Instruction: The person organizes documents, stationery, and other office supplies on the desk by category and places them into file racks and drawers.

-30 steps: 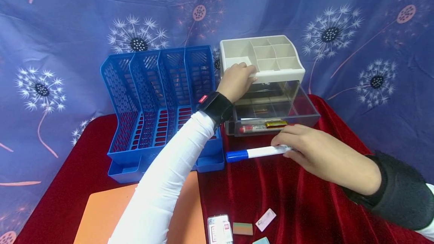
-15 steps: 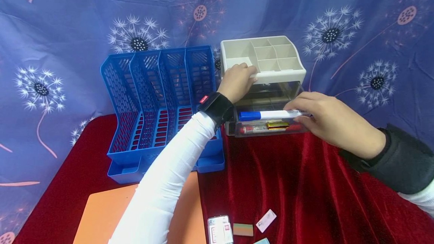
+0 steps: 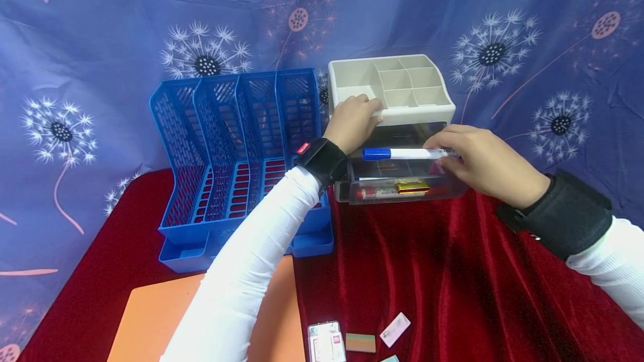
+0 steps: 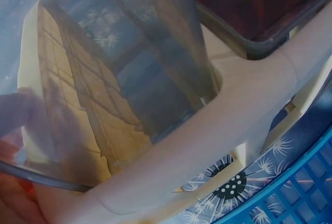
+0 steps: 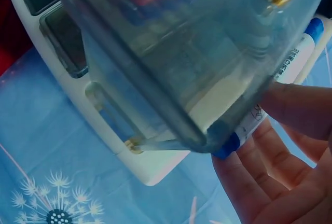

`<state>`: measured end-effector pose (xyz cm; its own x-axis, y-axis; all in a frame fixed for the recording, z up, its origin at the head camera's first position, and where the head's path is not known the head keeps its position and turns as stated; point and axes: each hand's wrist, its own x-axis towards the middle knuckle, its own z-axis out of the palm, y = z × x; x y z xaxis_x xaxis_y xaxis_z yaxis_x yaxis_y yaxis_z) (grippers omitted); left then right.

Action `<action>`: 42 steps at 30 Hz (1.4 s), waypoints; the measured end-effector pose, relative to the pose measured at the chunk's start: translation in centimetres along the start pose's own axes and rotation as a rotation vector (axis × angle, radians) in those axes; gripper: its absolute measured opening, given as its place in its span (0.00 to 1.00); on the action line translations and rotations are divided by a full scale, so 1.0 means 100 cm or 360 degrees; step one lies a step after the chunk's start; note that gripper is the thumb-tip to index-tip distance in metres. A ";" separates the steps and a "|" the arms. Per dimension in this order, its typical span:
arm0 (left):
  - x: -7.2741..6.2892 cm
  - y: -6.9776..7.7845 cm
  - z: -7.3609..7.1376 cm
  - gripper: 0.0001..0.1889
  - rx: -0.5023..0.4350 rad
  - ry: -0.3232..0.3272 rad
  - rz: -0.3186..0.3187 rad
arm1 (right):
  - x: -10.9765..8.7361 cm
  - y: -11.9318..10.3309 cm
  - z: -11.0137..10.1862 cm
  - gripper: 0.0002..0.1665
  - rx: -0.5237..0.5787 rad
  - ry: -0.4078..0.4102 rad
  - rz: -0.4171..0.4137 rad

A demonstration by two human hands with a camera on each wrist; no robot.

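My right hand (image 3: pixel 478 155) pinches a whiteboard marker (image 3: pixel 410 153), white with a blue cap, level above the pulled-out clear drawer (image 3: pixel 443 187). In the right wrist view thumb and fingers clasp the marker (image 5: pixel 293 63) near its blue end, beside the drawer wall (image 5: pixel 150 79). Through the drawer front, with its gold handle (image 3: pixel 412 188), a red-capped marker (image 3: pixel 372 193) shows lying inside. My left hand (image 3: pixel 352 122) grips the front left rim of the cream desk organizer (image 3: pixel 417 113); part of its fingers is hidden behind that rim.
A blue file rack (image 3: pixel 236 222) stands left of the organizer. An orange folder (image 3: pixel 151 306) lies in front, partly under the left sleeve. Near the front edge lie a clear box (image 3: pixel 326 342), a striped sticky-note pad (image 3: pixel 360 343) and a pinkish eraser-like block (image 3: pixel 395 329).
My right hand has lifted the marker from in front of the drawer up and back to over the drawer's opening. The left hand stays on the organizer rim.
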<state>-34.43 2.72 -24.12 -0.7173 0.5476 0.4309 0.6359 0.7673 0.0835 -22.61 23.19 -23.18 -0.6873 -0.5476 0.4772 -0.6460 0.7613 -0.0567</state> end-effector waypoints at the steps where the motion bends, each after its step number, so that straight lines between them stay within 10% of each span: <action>1: 0.000 0.000 0.000 0.15 -0.0003 0.0000 -0.0001 | 0.001 0.001 0.001 0.21 0.0003 -0.0015 0.0007; 42: -0.002 0.002 -0.001 0.14 0.0019 0.0004 -0.0003 | 0.042 0.028 0.026 0.15 0.0243 -0.0881 -0.0026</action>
<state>-34.15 2.75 -24.11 -0.7178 0.5455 0.4327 0.6311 0.7722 0.0733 -28.15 22.10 -23.64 -0.7216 -0.6905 -0.0492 -0.6705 0.7149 -0.1985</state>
